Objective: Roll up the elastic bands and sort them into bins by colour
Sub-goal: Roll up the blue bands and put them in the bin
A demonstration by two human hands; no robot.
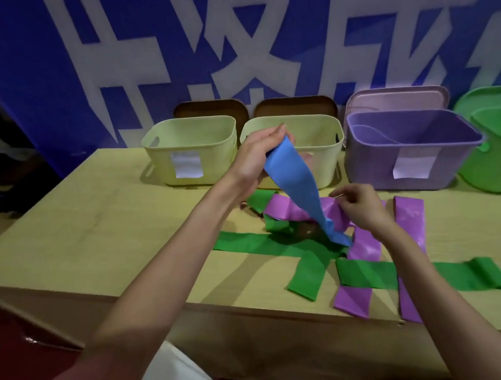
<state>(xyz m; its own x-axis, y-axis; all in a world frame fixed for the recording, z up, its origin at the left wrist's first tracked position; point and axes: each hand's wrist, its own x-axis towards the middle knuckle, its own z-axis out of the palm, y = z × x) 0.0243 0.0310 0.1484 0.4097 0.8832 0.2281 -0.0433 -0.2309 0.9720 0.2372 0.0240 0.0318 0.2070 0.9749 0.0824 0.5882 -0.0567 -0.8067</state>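
Head view: left hand pinches the blue band clear of the pile; right hand, fingers loosely curled, holds nothing. Rolling it probably comes next.

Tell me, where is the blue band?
The left hand holds the blue band up mid-frame; its lower end trails onto the pile of bands.

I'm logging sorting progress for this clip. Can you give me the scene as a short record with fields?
left hand: left hand pinches the top end of the blue band, lifted off the pile
right hand: right hand hovers over the purple bands, fingers loosely curled, holding nothing
loose on table: green bands and purple bands, unrolled, overlapping
bins: two pale yellow bins, a purple bin, a green bin at the right edge
rolled so far: none visible
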